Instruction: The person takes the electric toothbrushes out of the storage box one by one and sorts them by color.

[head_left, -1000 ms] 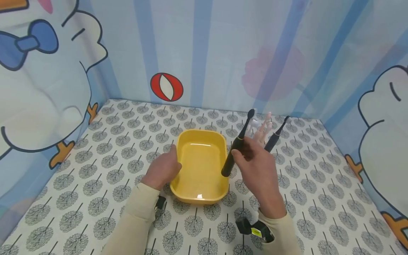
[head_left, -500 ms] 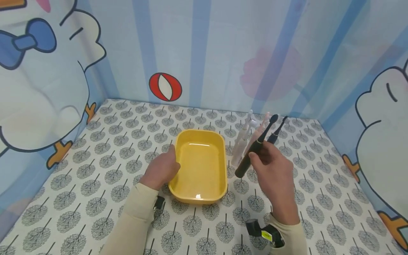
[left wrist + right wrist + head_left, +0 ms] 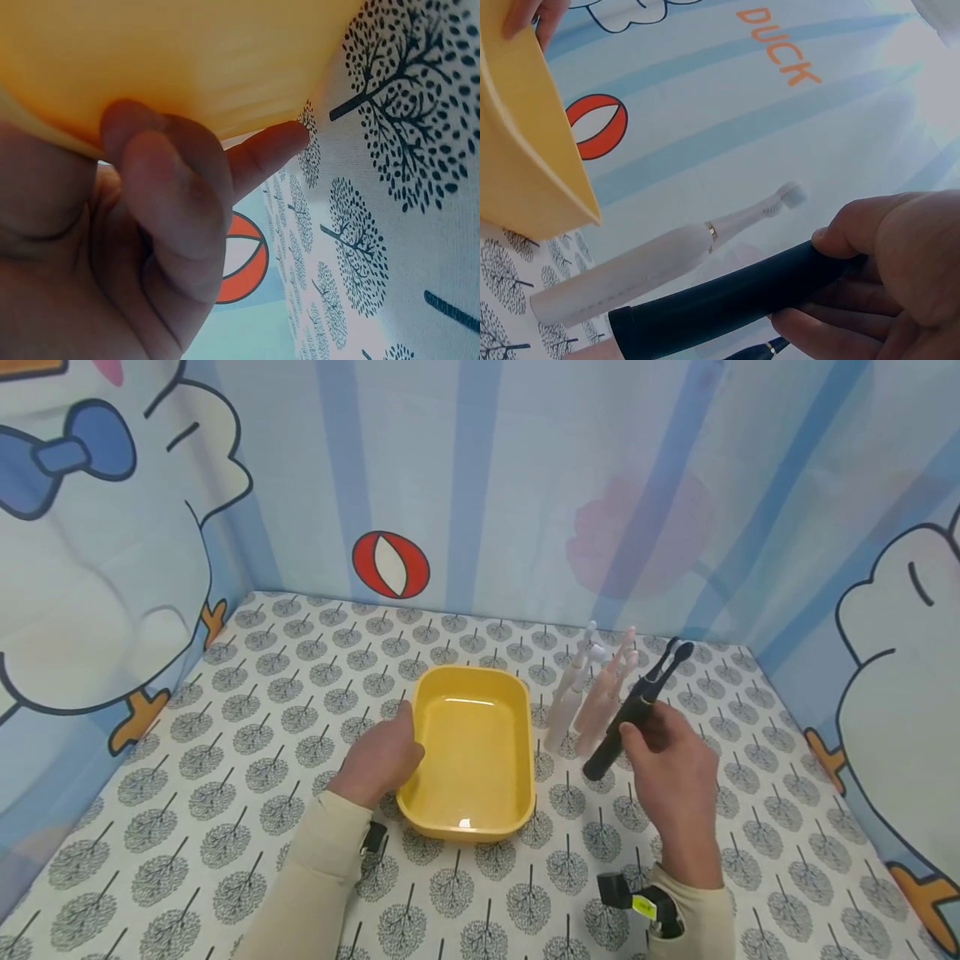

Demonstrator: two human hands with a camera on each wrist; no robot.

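My left hand (image 3: 381, 756) grips the left side of a yellow plastic tray (image 3: 474, 768), thumb over the rim. In the left wrist view its fingers (image 3: 180, 202) curl against the outer wall. Between the thumb and fingers of my right hand (image 3: 678, 781) is a black electric toothbrush (image 3: 617, 745), tilted with its brush head up and away. Close behind it shows a second dark toothbrush (image 3: 658, 667), mostly hidden. Pink toothbrushes (image 3: 597, 714) and white toothbrushes (image 3: 562, 720) stand upright just left of it, right of the tray. The right wrist view shows a white toothbrush (image 3: 637, 274) beside the held one.
A white cloth (image 3: 300, 793) printed with grey trees covers the table. Behind it hangs a blue striped curtain (image 3: 517, 485) with cartoon ducks, a red ball print and, in the right wrist view, orange lettering (image 3: 780, 46). Each wrist wears a strapped device.
My right hand has carried the black toothbrush rightward, from beside the tray's right rim to the second dark toothbrush, uncovering the white and pink ones. My left hand and the tray have stayed put.
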